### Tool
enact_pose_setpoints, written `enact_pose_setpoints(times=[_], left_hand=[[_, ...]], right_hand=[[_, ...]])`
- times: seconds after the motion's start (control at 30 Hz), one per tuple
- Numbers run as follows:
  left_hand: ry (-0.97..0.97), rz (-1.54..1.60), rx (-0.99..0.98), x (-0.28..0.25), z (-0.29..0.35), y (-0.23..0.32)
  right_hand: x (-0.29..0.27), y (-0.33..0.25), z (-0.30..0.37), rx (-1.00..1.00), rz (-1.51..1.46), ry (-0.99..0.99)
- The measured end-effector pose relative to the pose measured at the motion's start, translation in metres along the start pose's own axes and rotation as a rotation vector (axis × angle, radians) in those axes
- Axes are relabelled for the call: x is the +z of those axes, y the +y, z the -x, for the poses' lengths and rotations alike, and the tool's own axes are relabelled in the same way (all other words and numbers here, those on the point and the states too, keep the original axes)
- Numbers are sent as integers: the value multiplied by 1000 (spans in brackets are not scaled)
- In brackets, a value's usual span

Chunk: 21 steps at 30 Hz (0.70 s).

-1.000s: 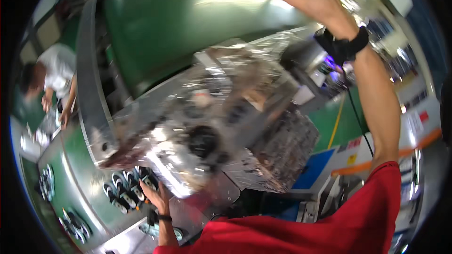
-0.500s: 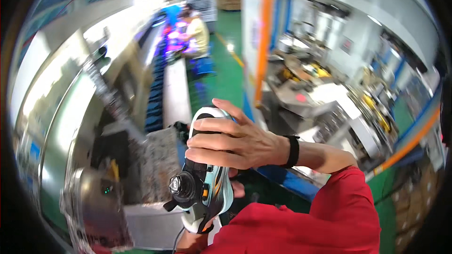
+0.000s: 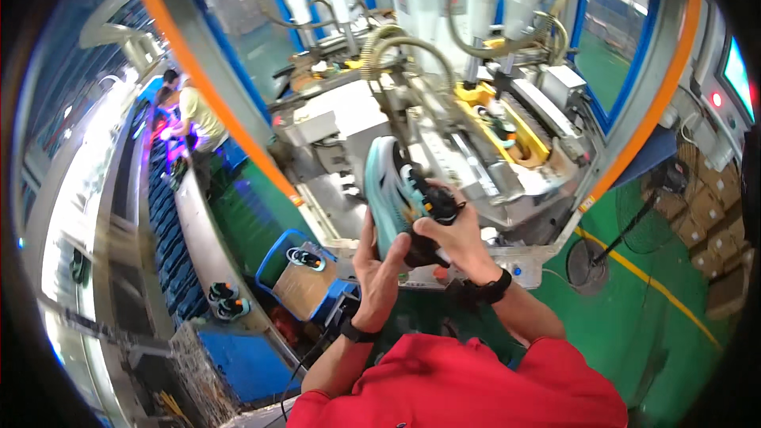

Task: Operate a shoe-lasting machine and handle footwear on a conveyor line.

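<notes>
A sneaker with a pale mint and white sole and a dark, coloured upper is held in front of me, toe pointing away. My left hand grips its left side near the heel, thumb pressed against it. Around the dark collar on the other side closes my right hand, partly hiding the opening. Beyond the sneaker stands a machine with a white-topped block and a yellow tray that has another shoe in it.
Orange-edged posts flank the machine. A blue chair bears a shoe; more shoes lie on the bench beside the dark conveyor. Another person sits farther back. At right are a fan and cardboard boxes.
My view has turned right, from the conveyor side to the machine. The sneaker has been tipped over, and my hands now grip it from both sides near the heel.
</notes>
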<state>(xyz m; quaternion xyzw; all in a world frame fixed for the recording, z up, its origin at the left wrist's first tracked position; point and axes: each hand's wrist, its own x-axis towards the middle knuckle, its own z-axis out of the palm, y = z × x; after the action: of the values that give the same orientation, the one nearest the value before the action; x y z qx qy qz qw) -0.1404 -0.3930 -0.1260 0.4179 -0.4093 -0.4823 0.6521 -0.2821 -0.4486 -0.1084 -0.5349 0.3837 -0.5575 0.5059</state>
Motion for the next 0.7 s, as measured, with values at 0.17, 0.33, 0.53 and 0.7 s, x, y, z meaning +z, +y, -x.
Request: enact_pose_setpoints(times=[0.17, 0.33, 0.53, 0.7], left_hand=[[-385, -164, -215, 65, -98, -60], [-224, -304, -254, 123, -224, -155], [-6, -915, -127, 134, -332, -263], [-15, -988, -298, 135, -356, -264]], right_hand=[[-117, 32, -23, 14, 17, 297], [-183, 31, -22, -3, 96, 556], [-193, 17, -15, -7, 221, 781], [-219, 14, -44, 41, 529, 813]])
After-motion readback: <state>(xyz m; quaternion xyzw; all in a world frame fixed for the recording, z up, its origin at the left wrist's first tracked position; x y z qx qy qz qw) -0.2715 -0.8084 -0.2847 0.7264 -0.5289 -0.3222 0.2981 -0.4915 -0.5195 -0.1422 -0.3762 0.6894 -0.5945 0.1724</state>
